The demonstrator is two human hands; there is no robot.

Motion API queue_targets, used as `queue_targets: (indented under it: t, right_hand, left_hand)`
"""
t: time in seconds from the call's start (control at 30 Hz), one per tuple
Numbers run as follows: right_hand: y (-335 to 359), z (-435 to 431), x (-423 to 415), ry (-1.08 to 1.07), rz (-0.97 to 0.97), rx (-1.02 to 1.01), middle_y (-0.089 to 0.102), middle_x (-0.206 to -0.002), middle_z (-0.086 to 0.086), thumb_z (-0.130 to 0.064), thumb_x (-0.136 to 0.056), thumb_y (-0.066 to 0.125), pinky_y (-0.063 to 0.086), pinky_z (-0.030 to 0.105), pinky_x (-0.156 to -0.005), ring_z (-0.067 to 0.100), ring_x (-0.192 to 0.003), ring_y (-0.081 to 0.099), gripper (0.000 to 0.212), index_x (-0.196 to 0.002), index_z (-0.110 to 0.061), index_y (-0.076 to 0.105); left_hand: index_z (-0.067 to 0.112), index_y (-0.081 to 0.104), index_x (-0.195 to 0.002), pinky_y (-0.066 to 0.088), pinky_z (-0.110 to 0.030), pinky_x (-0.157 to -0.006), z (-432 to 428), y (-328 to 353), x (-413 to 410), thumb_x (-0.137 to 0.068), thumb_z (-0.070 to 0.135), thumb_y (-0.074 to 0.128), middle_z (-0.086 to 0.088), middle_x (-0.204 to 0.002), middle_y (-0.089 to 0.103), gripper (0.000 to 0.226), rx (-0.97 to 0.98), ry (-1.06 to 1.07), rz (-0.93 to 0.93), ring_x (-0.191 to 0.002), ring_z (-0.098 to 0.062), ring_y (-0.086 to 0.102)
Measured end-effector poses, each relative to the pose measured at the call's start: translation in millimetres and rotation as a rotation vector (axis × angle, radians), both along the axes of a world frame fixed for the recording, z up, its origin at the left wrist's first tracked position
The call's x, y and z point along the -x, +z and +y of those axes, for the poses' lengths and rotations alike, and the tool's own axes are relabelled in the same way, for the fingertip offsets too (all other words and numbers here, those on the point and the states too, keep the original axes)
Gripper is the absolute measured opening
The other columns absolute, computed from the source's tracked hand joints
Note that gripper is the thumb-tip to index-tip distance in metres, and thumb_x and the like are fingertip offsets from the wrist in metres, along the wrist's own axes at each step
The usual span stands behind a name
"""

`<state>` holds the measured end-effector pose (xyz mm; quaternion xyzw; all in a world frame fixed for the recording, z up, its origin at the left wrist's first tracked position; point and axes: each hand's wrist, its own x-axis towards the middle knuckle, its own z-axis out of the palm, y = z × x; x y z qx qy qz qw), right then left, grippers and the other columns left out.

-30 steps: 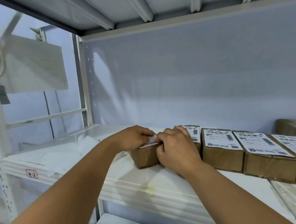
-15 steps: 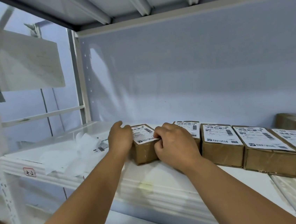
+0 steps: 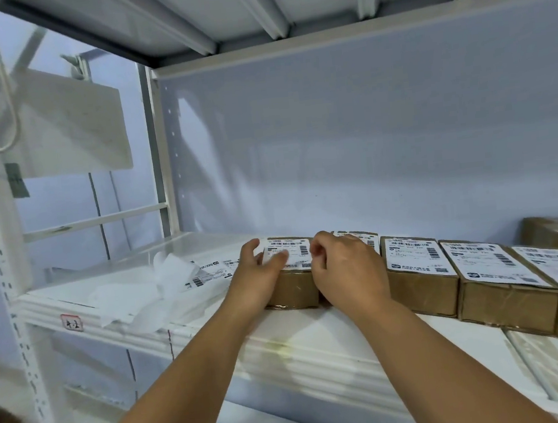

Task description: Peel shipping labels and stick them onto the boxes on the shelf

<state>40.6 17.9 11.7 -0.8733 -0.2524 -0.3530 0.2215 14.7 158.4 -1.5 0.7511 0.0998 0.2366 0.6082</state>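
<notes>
Shelf [image 3: 317, 331]; label [image 3: 293, 248] under left hand [image 3: 257, 279] thumb; right hand [image 3: 346, 273] beside.

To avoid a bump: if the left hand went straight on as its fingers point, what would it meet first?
Probably the back panel: the left hand sits at the box end, and nothing shows beyond its fingers. Depth is unclear.

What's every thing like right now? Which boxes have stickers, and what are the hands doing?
left hand, open, thumb pressing on the label.
right hand, fingers curled at the label's right edge; grip hidden.
end box, closed, label lying flat on top.
neighbour boxes, closed, each labelled on top.
loose labels, lying flat on the shelf.
backing paper, crumpled.
</notes>
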Motion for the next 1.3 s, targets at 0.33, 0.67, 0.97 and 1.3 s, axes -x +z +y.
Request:
queue_targets:
  t: [0.33,0.67,0.97,1.3]
  right_hand:
    - [-3,2,-8,-0.044,0.066,-0.003,0.065,-0.102,0.002,-0.029,-0.093,0.042,0.042,0.031,-0.077,0.021,-0.104,0.053,0.026,-0.106,-0.019,0.062]
    - [-9,1,-20,-0.021,0.021,0.193,0.063,-0.113,0.0,-0.021,-0.091,0.047,0.04,0.032,-0.086,0.023,-0.111,0.045,0.029,-0.115,-0.022,0.063]
    - [-15,2,-22,-0.013,-0.034,0.189,0.065,-0.106,0.006,-0.005,-0.083,0.051,0.039,0.033,-0.079,0.03,-0.106,0.048,0.032,-0.109,-0.013,0.067]
    - [-9,1,-3,-0.052,-0.173,0.021,0.067,-0.07,-0.002,-0.02,-0.062,0.052,0.05,0.033,-0.071,0.024,-0.072,0.062,0.025,-0.075,-0.02,0.073]
  left_hand:
    - [0.021,0.037,-0.133,0.038,-0.029,-0.092,-2,1,-31,-0.084,0.051,0.06,-0.008,-0.125,0.056,0.061,-0.252,0.075,0.027,-0.115,-0.024,0.051]
    - [0.026,0.019,-0.145,0.037,-0.021,-0.084,10,-8,-37,-0.077,0.015,0.077,0.001,-0.117,0.047,0.09,-0.128,-0.149,0.009,-0.106,-0.016,0.05]
    - [0.029,0.022,-0.144,0.044,-0.039,-0.098,17,-14,-42,-0.086,0.0,0.058,-0.008,-0.118,0.06,0.074,-0.22,-0.088,0.043,-0.104,-0.027,0.058]
    - [0.007,0.065,-0.106,0.052,-0.037,-0.078,-18,-11,-13,-0.075,0.016,0.036,-0.01,-0.11,0.064,0.044,-1.05,0.155,-0.321,-0.101,-0.035,0.059]
